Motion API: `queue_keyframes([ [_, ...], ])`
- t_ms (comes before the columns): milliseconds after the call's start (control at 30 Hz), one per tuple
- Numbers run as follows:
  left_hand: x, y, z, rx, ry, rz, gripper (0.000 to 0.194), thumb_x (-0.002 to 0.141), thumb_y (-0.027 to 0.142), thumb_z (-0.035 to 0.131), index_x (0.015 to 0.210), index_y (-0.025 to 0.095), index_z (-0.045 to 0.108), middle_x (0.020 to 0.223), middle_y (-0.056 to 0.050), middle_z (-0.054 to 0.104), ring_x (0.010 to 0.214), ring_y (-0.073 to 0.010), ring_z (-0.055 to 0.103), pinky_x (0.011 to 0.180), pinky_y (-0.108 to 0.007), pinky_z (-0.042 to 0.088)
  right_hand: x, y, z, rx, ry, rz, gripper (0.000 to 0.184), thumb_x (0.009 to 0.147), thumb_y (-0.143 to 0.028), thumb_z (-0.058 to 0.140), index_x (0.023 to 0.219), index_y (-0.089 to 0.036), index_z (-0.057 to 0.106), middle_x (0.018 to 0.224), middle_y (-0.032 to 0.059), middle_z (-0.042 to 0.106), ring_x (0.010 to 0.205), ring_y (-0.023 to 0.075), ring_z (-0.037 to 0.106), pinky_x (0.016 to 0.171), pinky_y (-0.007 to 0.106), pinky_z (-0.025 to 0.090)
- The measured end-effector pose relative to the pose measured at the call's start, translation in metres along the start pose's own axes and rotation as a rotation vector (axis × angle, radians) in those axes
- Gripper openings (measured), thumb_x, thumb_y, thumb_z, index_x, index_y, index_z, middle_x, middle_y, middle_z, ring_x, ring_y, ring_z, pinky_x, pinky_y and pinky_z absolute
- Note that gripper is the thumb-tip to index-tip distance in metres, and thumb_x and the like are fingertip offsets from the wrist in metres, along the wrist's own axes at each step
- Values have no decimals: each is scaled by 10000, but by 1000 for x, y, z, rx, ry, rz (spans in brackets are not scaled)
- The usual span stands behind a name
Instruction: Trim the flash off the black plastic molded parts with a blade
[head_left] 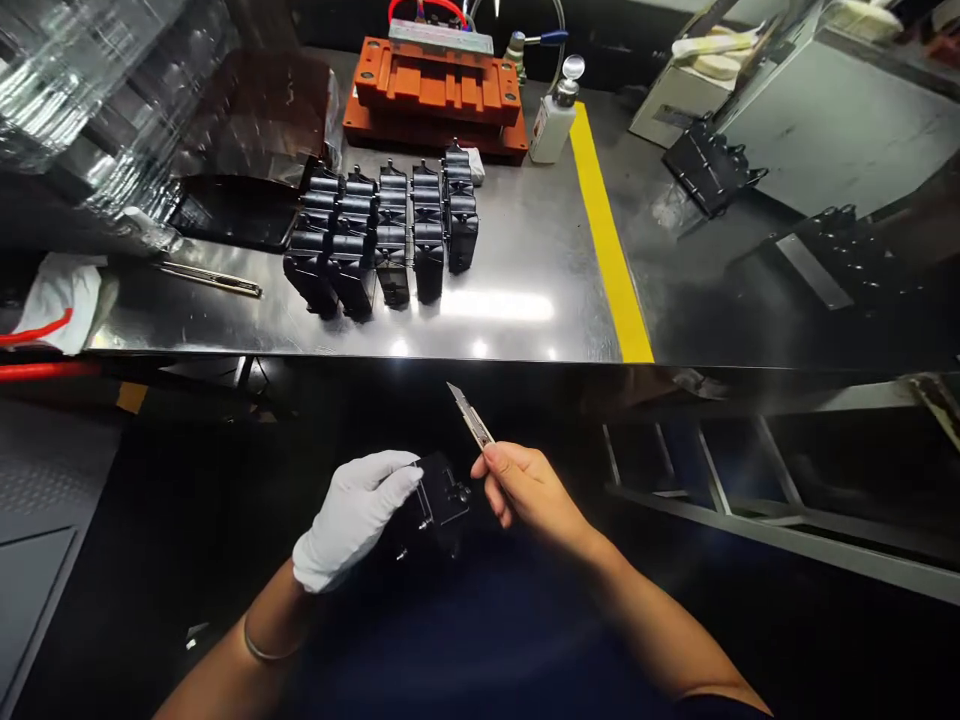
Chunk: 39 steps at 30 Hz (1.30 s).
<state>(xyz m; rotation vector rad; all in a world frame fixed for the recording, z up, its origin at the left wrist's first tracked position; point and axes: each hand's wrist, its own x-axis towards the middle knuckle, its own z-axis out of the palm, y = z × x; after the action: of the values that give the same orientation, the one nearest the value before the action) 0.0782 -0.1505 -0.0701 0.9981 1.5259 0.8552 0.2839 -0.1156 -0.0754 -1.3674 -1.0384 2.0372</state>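
Note:
My left hand (356,510), in a white glove, grips a black molded plastic part (441,490) by its left side, below the table's front edge. The part's outline fades into the dark background, so its lower end is hard to make out. Bare, my right hand (525,485) is closed around the handle of a utility knife (472,418). The knife's blade is out and points up and to the left, apart from the plastic part. On the table beyond, several similar black plastic parts (392,235) stand in a row.
An orange fixture (439,95) sits at the back, beside a white pump bottle (553,125). Yellow tape (611,240) crosses the metal table (525,330). Tweezers (214,279) and a white cloth (66,300) lie at left. More black parts (712,165) rest at right.

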Motion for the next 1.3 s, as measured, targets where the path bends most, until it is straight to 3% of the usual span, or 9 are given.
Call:
queue_keyframes([
  [300,4,1,4,27,-54,-16,404,733,572,703,732,174,773,698,-66,733,632,-189,647,591,-252,534,-3,7,-10,115,-61,52,517,764,-664,637,771,-147,647,461,-40,572,351,52,443,392,181,291],
  [433,3,3,6,12,-47,-30,419,716,579,713,730,164,771,701,-76,737,616,-193,647,576,-261,534,-3,11,-11,99,-61,34,503,783,-644,632,795,-144,684,538,-15,596,436,65,491,449,198,375],
  [567,2,3,4,29,-38,-18,392,710,553,714,702,164,763,677,-67,728,607,-187,639,579,-258,523,-3,11,-17,-31,29,-106,402,827,-526,641,1004,-175,724,806,27,646,667,107,588,591,238,502],
  [667,1,2,2,41,-43,-5,329,712,491,711,686,166,756,672,-56,727,604,-181,637,583,-250,520,-3,8,-22,-247,77,-253,396,906,-424,561,1242,-232,640,928,41,671,783,144,629,693,291,554],
  [800,-1,2,-1,73,-68,13,271,742,419,671,672,170,749,655,-42,720,589,-170,630,567,-238,509,-4,2,-23,-554,-12,-489,335,961,-347,498,1242,-254,654,1120,67,711,989,195,673,896,356,548],
  [967,-4,0,-2,90,-90,40,280,772,413,642,674,173,749,650,-35,714,597,-167,633,571,-233,505,-6,-3,-18,-792,-81,-685,274,971,-253,451,1104,-201,685,868,69,722,760,176,656,740,325,547],
  [1133,-5,1,-1,92,-107,12,303,773,432,627,689,167,748,665,-38,710,618,-169,629,584,-234,507,-6,0,-11,-815,-118,-683,262,987,-269,437,1050,-192,680,891,64,724,756,157,663,713,282,514],
  [1300,-4,4,3,81,-149,-29,344,769,477,624,669,166,733,649,-28,688,601,-158,592,562,-228,498,-3,-2,-10,-732,-43,-661,182,920,-334,598,956,-209,725,758,22,719,570,110,594,543,226,442],
])
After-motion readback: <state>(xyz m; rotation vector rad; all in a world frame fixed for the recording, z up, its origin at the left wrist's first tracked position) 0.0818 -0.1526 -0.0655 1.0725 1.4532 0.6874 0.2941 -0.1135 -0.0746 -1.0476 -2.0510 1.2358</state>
